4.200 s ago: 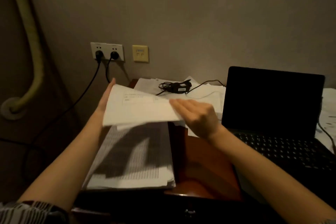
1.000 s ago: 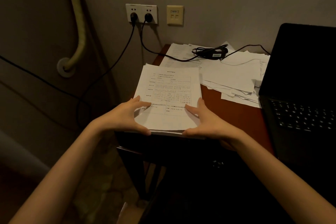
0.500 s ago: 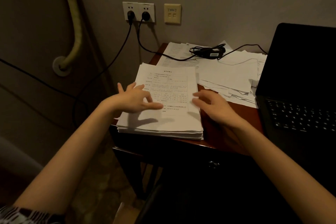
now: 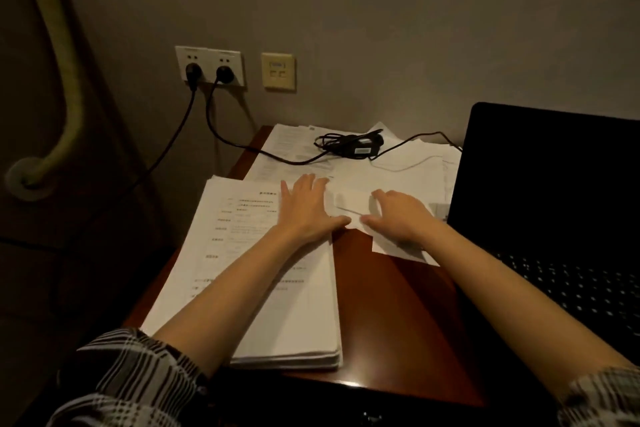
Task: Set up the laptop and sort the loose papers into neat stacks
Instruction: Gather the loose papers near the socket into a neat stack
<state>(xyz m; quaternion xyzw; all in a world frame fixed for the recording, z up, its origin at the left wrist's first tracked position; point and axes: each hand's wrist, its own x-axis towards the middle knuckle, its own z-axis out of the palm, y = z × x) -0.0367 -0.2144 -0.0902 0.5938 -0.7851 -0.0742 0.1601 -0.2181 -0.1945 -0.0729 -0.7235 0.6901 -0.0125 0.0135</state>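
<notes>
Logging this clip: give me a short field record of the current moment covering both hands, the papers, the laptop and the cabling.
left hand: left hand flat, palm down, at the far right corner of the neat stack
right hand: right hand spread on the loose papers
neat stack: squared, at the desk's left front
loose papers: untidy spread at the back, beside the laptop
laptop: open, screen dark, at the right
cabling: power adapter lying on the loose papers; two plugs in the wall socket
</notes>
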